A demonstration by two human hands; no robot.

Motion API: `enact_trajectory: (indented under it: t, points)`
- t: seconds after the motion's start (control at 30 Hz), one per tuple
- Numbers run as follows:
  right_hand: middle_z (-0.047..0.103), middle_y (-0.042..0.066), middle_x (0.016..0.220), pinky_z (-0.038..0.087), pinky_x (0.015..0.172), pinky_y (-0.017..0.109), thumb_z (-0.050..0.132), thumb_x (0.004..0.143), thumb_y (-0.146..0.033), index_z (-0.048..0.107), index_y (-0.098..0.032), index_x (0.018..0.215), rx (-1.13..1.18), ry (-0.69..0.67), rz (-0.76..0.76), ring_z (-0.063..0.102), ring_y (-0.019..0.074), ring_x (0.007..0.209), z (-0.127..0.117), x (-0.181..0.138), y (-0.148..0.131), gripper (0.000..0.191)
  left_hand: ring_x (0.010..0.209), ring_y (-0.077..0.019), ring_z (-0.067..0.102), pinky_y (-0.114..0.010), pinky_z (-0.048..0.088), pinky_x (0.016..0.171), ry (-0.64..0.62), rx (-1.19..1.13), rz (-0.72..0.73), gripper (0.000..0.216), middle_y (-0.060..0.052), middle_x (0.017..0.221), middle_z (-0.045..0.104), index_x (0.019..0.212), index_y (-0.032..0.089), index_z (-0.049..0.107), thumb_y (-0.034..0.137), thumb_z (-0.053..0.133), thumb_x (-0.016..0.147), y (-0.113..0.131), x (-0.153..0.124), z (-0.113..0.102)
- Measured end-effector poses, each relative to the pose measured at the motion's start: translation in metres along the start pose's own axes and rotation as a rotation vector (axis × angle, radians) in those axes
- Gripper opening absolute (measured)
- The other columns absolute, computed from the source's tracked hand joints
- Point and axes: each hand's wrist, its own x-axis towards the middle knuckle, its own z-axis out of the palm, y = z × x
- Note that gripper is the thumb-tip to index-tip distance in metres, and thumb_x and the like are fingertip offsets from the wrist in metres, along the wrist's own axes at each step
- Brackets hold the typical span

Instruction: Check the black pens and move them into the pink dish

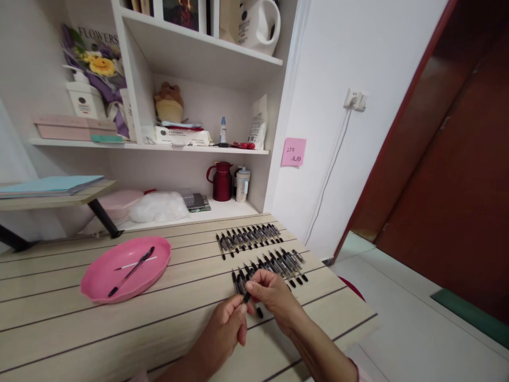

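Pen (246, 297) under handling is located above the tabletop (186, 302), immediately on the person's side of the near row of pens (288, 263). Only a short black portion is exposed; fingers cover the remainder, so its full length cannot be determined.

Left hand (222, 324): thumb and forefinger closed on the lower portion of the pen, other fingers curled. Right hand (277, 297): thumb and forefinger pinched together at the upper end of the pen, other fingers folded in; exact contact partly hidden.

Near row: pens laid side by side at a similar slant, black ends toward the person. The right hand obscures a section of it. Far row of pens (248, 239): similarly arranged, set apart from the near row, toward the shelving.

Pink dish (104, 273): wavy rim, standing on the tabletop to the left, well apart from both hands. Contents noted: one black-and-clear pen (131, 271) lying across a thin white stick (124, 266).

Shelving behind, lowest level: dark red jug (221, 183) beside a pale handled cup (242, 185); clear plastic bag (159, 207) further left. Wall at right: pink sticky note (294, 152), handwritten, below and left of a socket (352, 98) with a plug inserted.
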Motion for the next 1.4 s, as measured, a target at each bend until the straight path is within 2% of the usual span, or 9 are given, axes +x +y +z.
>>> enact_trajectory:
  t: [0.13, 0.3, 0.5, 0.63, 0.83, 1.03, 1.17, 1.27, 1.4]
  points:
    - [0.061, -0.001, 0.066, 0.035, 0.054, 0.023, 0.068, 0.062, -0.046, 0.061, -0.017, 0.079, -0.133, 0.023, -0.026, 0.051, 0.0114, 0.058, -0.029, 0.014, -0.020, 0.035, 0.027, -0.0014, 0.016, -0.018, 0.008, 0.031, -0.009, -0.039, -0.025, 0.033, 0.009, 0.042, 0.044, 0.084, 0.017, 0.051, 0.049, 0.047, 0.078, 0.003, -0.001, -0.001]
    - [0.053, -0.003, 0.048, 0.030, 0.049, 0.023, 0.068, 0.062, -0.046, 0.060, -0.015, 0.055, -0.265, 0.267, -0.078, 0.040, 0.0084, 0.046, -0.058, 0.024, -0.044, 0.033, 0.029, -0.0010, 0.014, -0.016, 0.009, 0.030, -0.104, -0.197, -0.053, 0.028, 0.008, 0.046, 0.045, 0.087, 0.017, 0.051, 0.044, 0.044, 0.082, 0.008, -0.004, -0.003]
    - [0.066, 0.007, 0.081, 0.036, 0.052, 0.025, 0.067, 0.066, -0.044, 0.068, -0.015, 0.084, 0.157, -0.156, 0.058, 0.051, 0.0101, 0.052, -0.005, -0.005, -0.023, 0.034, 0.027, -0.0003, 0.013, -0.015, 0.009, 0.030, -0.184, -0.399, -0.147, 0.025, 0.008, 0.046, 0.045, 0.084, 0.018, 0.050, 0.042, 0.043, 0.083, 0.014, -0.007, -0.003]
    - [0.064, 0.006, 0.075, 0.028, 0.040, 0.022, 0.070, 0.064, -0.041, 0.067, -0.013, 0.079, 0.369, -0.136, 0.029, 0.044, 0.0061, 0.039, 0.017, -0.005, -0.007, 0.032, 0.026, -0.0004, 0.014, -0.015, 0.008, 0.030, -0.194, -0.446, -0.166, 0.023, 0.007, 0.045, 0.046, 0.082, 0.019, 0.049, 0.040, 0.043, 0.083, 0.018, -0.007, -0.003]
    - [0.055, -0.002, 0.050, 0.023, 0.039, 0.020, 0.070, 0.064, -0.040, 0.060, -0.013, 0.065, 0.258, -0.057, -0.019, 0.040, 0.0048, 0.034, 0.014, 0.005, -0.001, 0.029, 0.027, -0.0011, 0.011, -0.015, 0.007, 0.029, -0.083, -0.354, -0.135, 0.021, 0.008, 0.043, 0.044, 0.084, 0.019, 0.048, 0.039, 0.042, 0.083, 0.015, -0.006, -0.001]
    - [0.063, 0.002, 0.071, 0.031, 0.043, 0.021, 0.067, 0.067, -0.042, 0.062, -0.014, 0.081, 0.198, -0.113, -0.003, 0.044, 0.0051, 0.038, 0.014, 0.000, -0.003, 0.031, 0.027, -0.0008, 0.011, -0.015, 0.007, 0.029, -0.093, -0.309, -0.135, 0.022, 0.009, 0.044, 0.043, 0.083, 0.019, 0.047, 0.039, 0.039, 0.084, 0.014, -0.007, 0.000]
    - [0.064, 0.004, 0.069, 0.039, 0.052, 0.023, 0.063, 0.070, -0.043, 0.063, -0.014, 0.080, -0.085, -0.127, -0.055, 0.054, 0.0106, 0.052, -0.010, 0.016, -0.013, 0.031, 0.027, -0.0005, 0.012, -0.016, 0.006, 0.029, -0.092, -0.281, -0.134, 0.023, 0.008, 0.046, 0.044, 0.083, 0.018, 0.049, 0.038, 0.038, 0.085, 0.014, -0.007, -0.002]
    - [0.066, 0.006, 0.086, 0.042, 0.063, 0.027, 0.056, 0.075, -0.040, 0.063, -0.018, 0.090, -0.583, 0.176, -0.108, 0.059, 0.0166, 0.074, -0.060, 0.044, -0.027, 0.027, 0.029, -0.0004, 0.013, -0.016, 0.008, 0.029, -0.089, -0.284, -0.111, 0.022, 0.007, 0.048, 0.045, 0.085, 0.018, 0.050, 0.037, 0.038, 0.085, 0.012, -0.005, -0.004]
    - [0.066, 0.015, 0.090, 0.039, 0.067, 0.031, 0.052, 0.076, -0.028, 0.065, -0.013, 0.085, -1.353, 0.515, 0.108, 0.058, 0.0244, 0.088, -0.131, 0.074, -0.034, 0.022, 0.029, -0.0006, 0.014, -0.016, 0.008, 0.029, -0.075, -0.286, -0.094, 0.022, 0.007, 0.048, 0.046, 0.085, 0.018, 0.051, 0.037, 0.039, 0.085, 0.010, -0.004, -0.005]
